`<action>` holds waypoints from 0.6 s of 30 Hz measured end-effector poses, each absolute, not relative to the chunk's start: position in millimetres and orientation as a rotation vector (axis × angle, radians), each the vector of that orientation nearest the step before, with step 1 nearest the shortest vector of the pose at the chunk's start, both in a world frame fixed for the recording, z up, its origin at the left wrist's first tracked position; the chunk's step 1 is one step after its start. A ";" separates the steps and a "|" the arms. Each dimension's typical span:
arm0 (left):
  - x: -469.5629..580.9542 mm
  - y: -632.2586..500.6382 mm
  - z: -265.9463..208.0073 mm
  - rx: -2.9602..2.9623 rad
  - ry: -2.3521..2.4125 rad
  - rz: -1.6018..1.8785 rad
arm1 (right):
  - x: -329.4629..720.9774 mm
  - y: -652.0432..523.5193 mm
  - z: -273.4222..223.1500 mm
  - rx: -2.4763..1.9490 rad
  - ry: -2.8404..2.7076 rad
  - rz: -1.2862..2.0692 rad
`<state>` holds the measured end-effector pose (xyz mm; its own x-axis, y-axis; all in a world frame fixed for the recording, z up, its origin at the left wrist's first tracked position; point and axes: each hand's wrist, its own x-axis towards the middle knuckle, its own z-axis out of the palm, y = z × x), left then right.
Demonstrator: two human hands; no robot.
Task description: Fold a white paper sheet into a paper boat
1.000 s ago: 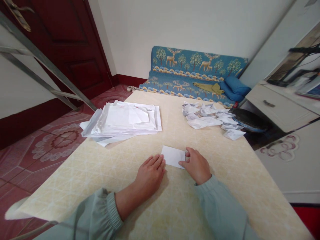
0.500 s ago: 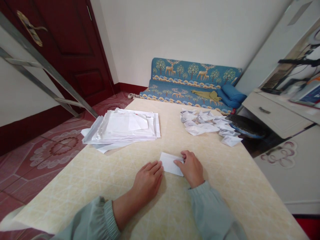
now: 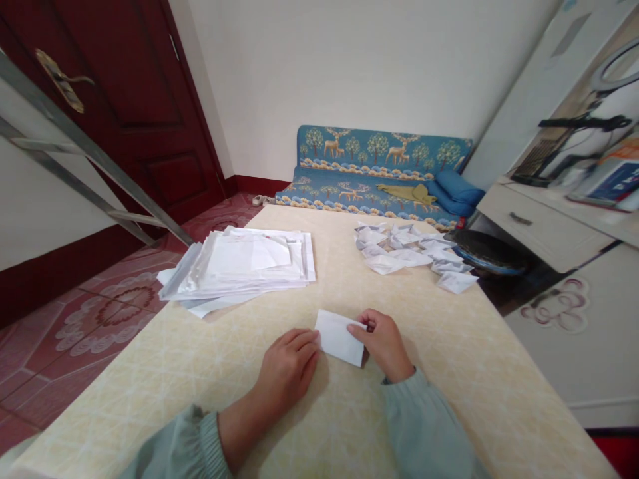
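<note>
A small folded sheet of white paper (image 3: 339, 338) lies near the front middle of the table, its right end slightly raised. My right hand (image 3: 383, 342) pinches that end, thumb on top and fingers curled behind the edge. At the opposite end is my left hand (image 3: 289, 366), its fingers close together and bent, with the fingertips on the paper's left edge. The left thumb is mostly hidden. Beyond my left hand sits a stack of white paper sheets (image 3: 244, 263). Several folded white paper pieces (image 3: 404, 249) lie grouped at the far right of the table.
The table (image 3: 200, 372) has a pale yellow patterned cover. Behind it stands a blue sofa (image 3: 369, 179) with deer patterns. A metal ladder (image 3: 100, 166) leans at the left by a dark red door (image 3: 124, 100). A drawer cabinet (image 3: 544, 226) stands at the right.
The right end of the folded paper has tilted up a little in my right hand's pinch. My left fingers have drawn back slightly to the paper's edge. The camera view has shifted slightly.
</note>
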<state>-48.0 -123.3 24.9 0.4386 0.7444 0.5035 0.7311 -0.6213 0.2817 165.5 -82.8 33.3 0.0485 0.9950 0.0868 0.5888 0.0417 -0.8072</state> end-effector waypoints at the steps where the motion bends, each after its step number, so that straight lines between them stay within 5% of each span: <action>1: -48.7 -120.1 30.9 2.623 1.344 1.006 | 164.7 -81.8 32.3 -1.555 -1.578 0.808; 4: -45.7 -105.0 54.1 2.633 1.321 1.136 | 161.1 -80.6 32.9 -1.380 -1.541 0.950; 10: -18.1 -68.5 71.6 2.580 1.284 0.655 | 157.7 -81.4 39.4 -1.292 -1.397 0.834; 18: 18.4 -54.5 33.3 1.180 1.131 1.284 | 161.8 -73.8 30.7 -1.161 -1.073 0.900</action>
